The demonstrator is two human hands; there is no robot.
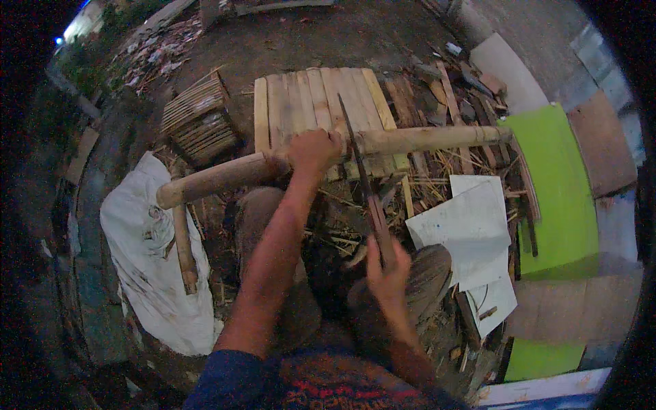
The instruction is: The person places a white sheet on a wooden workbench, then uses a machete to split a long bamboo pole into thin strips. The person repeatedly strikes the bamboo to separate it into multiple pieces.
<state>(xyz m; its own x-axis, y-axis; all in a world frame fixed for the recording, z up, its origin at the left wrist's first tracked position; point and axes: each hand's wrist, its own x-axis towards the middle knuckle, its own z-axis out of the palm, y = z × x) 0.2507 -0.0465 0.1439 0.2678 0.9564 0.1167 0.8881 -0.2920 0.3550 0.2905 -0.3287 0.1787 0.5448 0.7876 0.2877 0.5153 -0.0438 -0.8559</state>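
A long bamboo pole (pixel 225 179) lies crosswise in front of me, over my knees' far side. My left hand (pixel 314 152) is closed round its middle, knuckles up. In my right hand (pixel 388 268) is the handle of a long, narrow, dark-bladed tool, apparently a saw (pixel 362 167), seen nearly edge-on; its teeth do not show. Its blade crosses the pole just right of my left hand and points away from me. Whether it has cut into the bamboo I cannot tell. Beyond the pole lies a panel of pale wooden slats (pixel 307 102).
A slatted crate (pixel 198 113) stands at the far left. A white sack (pixel 147 253) and a shorter bamboo piece (pixel 183 239) are under the pole's left end. White sheets (pixel 468 225), a green board (pixel 557 171) and scrap wood (pixel 444 102) lie to the right.
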